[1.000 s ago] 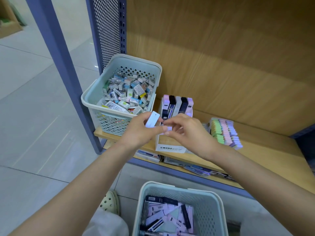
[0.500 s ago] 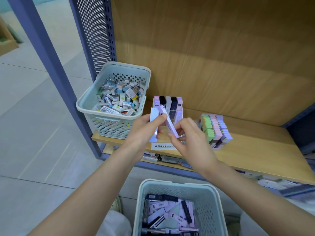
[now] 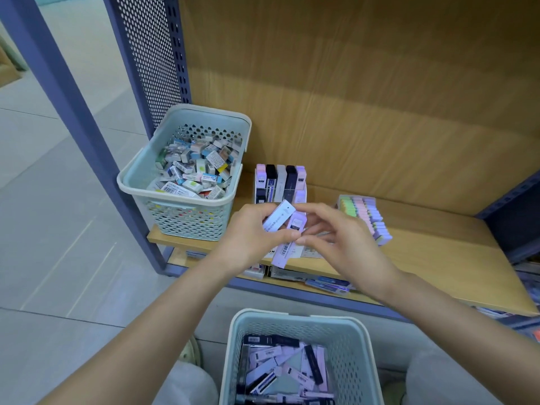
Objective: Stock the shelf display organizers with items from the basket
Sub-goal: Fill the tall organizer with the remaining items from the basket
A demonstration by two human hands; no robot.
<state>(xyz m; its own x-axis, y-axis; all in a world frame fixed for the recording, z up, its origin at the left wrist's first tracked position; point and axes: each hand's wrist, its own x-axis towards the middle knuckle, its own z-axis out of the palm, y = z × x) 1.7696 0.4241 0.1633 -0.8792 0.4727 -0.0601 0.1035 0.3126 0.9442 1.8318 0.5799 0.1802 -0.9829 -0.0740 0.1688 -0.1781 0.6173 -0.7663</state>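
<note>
The left hand [image 3: 251, 232] grips a white pack [image 3: 278, 220] and the right hand [image 3: 346, 245] pinches a lilac pack [image 3: 290, 245] touching it. Both are held in front of the display box [image 3: 280, 182] on the shelf [image 3: 438, 258], above the basket [image 3: 292, 321]. Each pack is best turned upright, label forward, then slid into a free slot singly.

At the frame's centre my left hand [image 3: 251, 233] grips a white pack [image 3: 277, 220] and my right hand [image 3: 346, 245] pinches a lilac pack [image 3: 287, 246], above the bottom-centre basket [image 3: 292, 319].
</note>
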